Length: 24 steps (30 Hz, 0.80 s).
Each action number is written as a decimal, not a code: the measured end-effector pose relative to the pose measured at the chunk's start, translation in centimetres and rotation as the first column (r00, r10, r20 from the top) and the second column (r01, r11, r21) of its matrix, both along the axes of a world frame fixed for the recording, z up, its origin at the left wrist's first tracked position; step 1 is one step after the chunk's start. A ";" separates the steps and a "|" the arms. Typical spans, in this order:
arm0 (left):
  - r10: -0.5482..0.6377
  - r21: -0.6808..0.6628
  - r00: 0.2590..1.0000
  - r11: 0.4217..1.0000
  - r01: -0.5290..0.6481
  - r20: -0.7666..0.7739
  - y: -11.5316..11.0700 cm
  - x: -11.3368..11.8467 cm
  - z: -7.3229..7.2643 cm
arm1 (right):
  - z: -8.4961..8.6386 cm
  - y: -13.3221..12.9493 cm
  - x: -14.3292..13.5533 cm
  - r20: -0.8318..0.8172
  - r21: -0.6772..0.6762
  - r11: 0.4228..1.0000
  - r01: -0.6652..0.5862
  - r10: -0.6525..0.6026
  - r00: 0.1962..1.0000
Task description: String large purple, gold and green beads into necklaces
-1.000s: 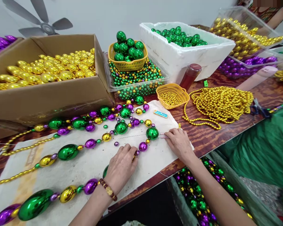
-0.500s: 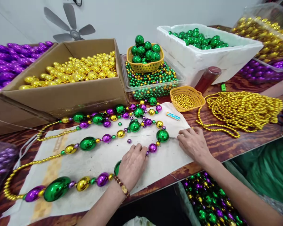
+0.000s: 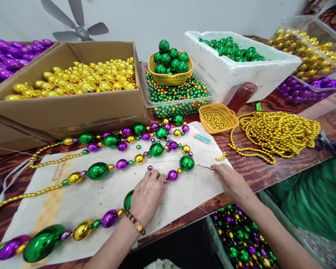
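Note:
On a white cloth [image 3: 109, 201] lie strands of green, purple and gold beads. My left hand [image 3: 148, 192], with a bead bracelet, rests palm down over the near strand, its fingers curled round a part that they hide. A green bead [image 3: 128, 200] shows beside its wrist, and a purple bead [image 3: 172, 175] lies beyond its fingertips. My right hand [image 3: 226, 175] pinches a thin metal tool [image 3: 205, 166], whose tip points at a large green bead [image 3: 187, 163] without visibly touching it. A short gold bead piece [image 3: 221, 156] lies above the right hand.
Behind the cloth stand a cardboard box [image 3: 100, 112] of gold beads, a yellow basket [image 3: 170, 79] of green balls and a white foam box [image 3: 257, 76]. Gold bead strands [image 3: 282, 130] and scissors [image 3: 329, 144] lie at the right. Another person's arm [image 3: 324, 104] reaches in there.
The view has shifted, so most things sit further left. My right hand has drawn back from the large green bead, showing more of the tool and the short gold piece. My left hand keeps its place.

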<state>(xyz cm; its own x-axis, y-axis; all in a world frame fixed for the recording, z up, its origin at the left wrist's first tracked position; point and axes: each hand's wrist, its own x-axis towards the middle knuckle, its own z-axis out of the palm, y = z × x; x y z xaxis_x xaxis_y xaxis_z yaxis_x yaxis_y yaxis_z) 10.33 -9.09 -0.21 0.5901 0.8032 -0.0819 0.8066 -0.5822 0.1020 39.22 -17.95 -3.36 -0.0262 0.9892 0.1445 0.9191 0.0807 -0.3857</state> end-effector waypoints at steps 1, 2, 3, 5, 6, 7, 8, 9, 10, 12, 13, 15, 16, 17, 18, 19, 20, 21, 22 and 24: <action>-0.003 -0.001 1.000 1.000 0.003 0.009 0.0 -0.1 0.0 | -0.1 0.4 -0.6 -0.078 0.015 0.999 -0.031 0.032 0.996; -0.002 0.001 1.000 1.000 0.002 0.024 0.1 -0.3 0.0 | -0.2 0.8 -1.2 -0.151 0.037 0.998 -0.046 0.051 0.987; 0.003 0.000 0.999 1.000 -0.003 0.043 0.3 -0.4 0.2 | -0.1 1.1 -1.8 -0.219 0.059 0.997 -0.043 0.055 0.974; 0.035 0.001 0.997 0.999 -0.035 0.074 1.1 -0.9 0.6 | 0.2 1.6 -2.6 -0.322 0.090 0.996 -0.005 0.034 0.946; 0.064 0.000 0.995 0.998 -0.064 0.072 1.6 -1.2 0.9 | 0.3 1.8 -2.8 -0.354 0.089 0.996 0.015 0.018 0.935; 0.095 -0.002 0.994 0.995 -0.095 0.053 2.2 -1.5 1.1 | 0.5 1.8 -2.9 -0.376 0.081 0.996 0.029 0.004 0.927; 0.119 -0.002 0.993 0.993 -0.119 0.018 2.8 -1.7 1.2 | 0.6 1.7 -3.0 -0.390 0.066 0.997 0.035 -0.006 0.921; 0.129 -0.004 0.991 0.992 -0.130 -0.027 3.4 -1.9 1.2 | 0.6 1.6 -3.0 -0.402 0.045 0.998 0.032 -0.012 0.916; 0.127 -0.010 0.989 0.992 -0.128 -0.074 3.9 -2.0 1.1 | 0.6 1.4 -3.1 -0.411 0.020 1.000 0.023 -0.012 0.911; 0.102 -0.023 0.984 0.994 -0.107 -0.146 4.6 -2.0 0.7 | 0.7 0.9 -3.4 -0.418 -0.047 0.999 -0.009 -0.011 0.908; 0.093 -0.023 0.982 0.995 -0.098 -0.167 4.7 -2.0 0.6 | 0.7 0.7 -3.6 -0.416 -0.087 0.996 -0.029 -0.010 0.909; 0.083 -0.014 0.979 0.996 -0.087 -0.186 4.9 -1.9 0.5 | 0.9 0.3 -4.4 -0.410 -0.168 0.983 -0.069 -0.005 0.912; 0.083 -0.003 0.979 0.996 -0.085 -0.184 5.0 -1.9 0.7 | 1.1 0.2 -4.8 -0.413 -0.204 0.975 -0.088 -0.004 0.911; 0.088 0.012 0.981 0.996 -0.088 -0.174 5.2 -2.0 1.1 | 1.2 0.1 -5.3 -0.424 -0.235 0.966 -0.108 -0.002 0.906; 0.103 0.035 0.982 0.995 -0.099 -0.157 5.6 -2.0 1.5 | 1.4 0.1 -5.7 -0.443 -0.258 0.957 -0.130 0.002 0.896; 0.125 0.066 0.983 0.991 -0.117 -0.133 6.3 -2.1 2.0 | 1.6 0.1 -6.1 -0.468 -0.274 0.950 -0.147 0.002 0.884; 0.153 0.104 0.983 0.984 -0.142 -0.105 7.1 -2.2 2.4 | 1.7 0.1 -6.4 -0.495 -0.286 0.944 -0.165 0.002 0.869; 0.184 0.140 0.979 0.975 -0.172 -0.083 8.1 -2.2 2.8 | 1.9 0.2 -6.7 -0.526 -0.294 0.939 -0.181 -0.001 0.850; 0.212 0.166 0.975 0.966 -0.198 -0.071 9.2 -2.2 3.0 | 2.0 0.2 -6.9 -0.558 -0.297 0.935 -0.193 -0.006 0.830; 0.251 0.180 0.964 0.956 -0.232 -0.089 11.5 -2.1 3.1 | 2.1 0.1 -7.3 -0.610 -0.308 0.928 -0.210 -0.023 0.792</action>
